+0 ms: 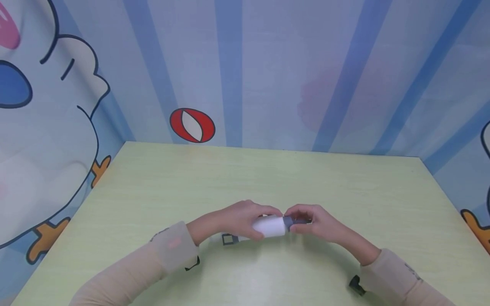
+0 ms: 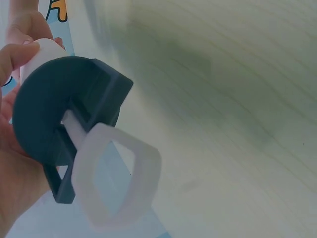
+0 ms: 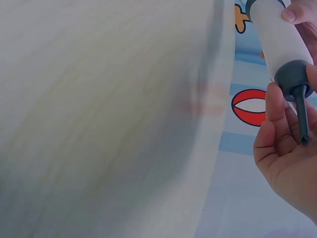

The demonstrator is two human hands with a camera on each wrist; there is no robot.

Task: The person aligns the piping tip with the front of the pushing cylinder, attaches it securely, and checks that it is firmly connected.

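A piping syringe (image 1: 273, 226) with a white barrel is held nearly level over the table, in front of the person. My left hand (image 1: 238, 217) grips the barrel from behind, thumb on the near side. At the left end, in the left wrist view, are a dark grey flanged end piece (image 2: 42, 111) and a white loop handle (image 2: 147, 176). My right hand (image 1: 321, 224) pinches the dark grey end cap (image 3: 291, 78) between thumb and fingertips. From that cap a thin dark nozzle (image 3: 301, 114) points toward the right palm. The left palm's side of the barrel is hidden.
A pale green-yellow table (image 1: 268, 178) spreads under both hands. Behind it stands a blue striped backdrop (image 1: 264, 76) with a red and white ball print (image 1: 208, 126). Cartoon figures decorate the side walls. Dark strap pieces (image 1: 357, 285) hang at the sleeve cuffs.
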